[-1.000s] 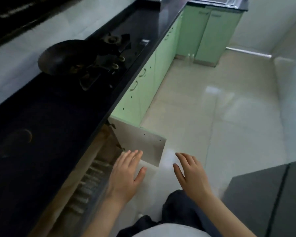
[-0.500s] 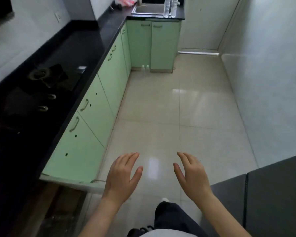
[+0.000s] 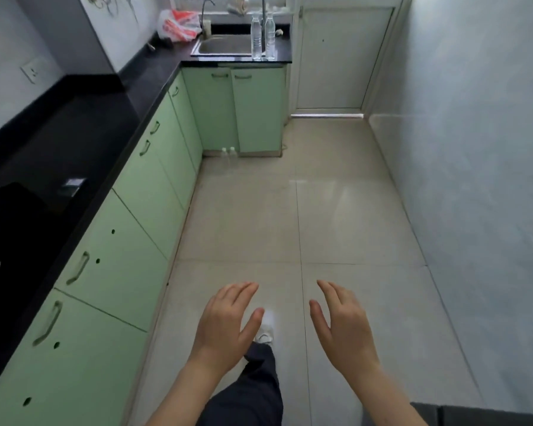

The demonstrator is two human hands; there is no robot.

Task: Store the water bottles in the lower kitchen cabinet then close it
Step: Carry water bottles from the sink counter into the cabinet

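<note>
Four still to store, by my count! Green lower cabinets (image 3: pixel 114 256) on the left, every door in view shut. Left grip (image 3: pixel 225 321) open, empty. Two floor water bottles (image 3: pixel 228 152) stand far off at the end cabinet, two tabletop water bottles (image 3: pixel 261 36) beside the sink (image 3: pixel 225 46). Right grip (image 3: pixel 340 324) open, empty too.

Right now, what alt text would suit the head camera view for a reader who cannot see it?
A person's left hand and right hand hover open and empty over a tiled floor. Closed green cabinets line the left; two water bottles stand by the far sink, two more on the floor.
</note>
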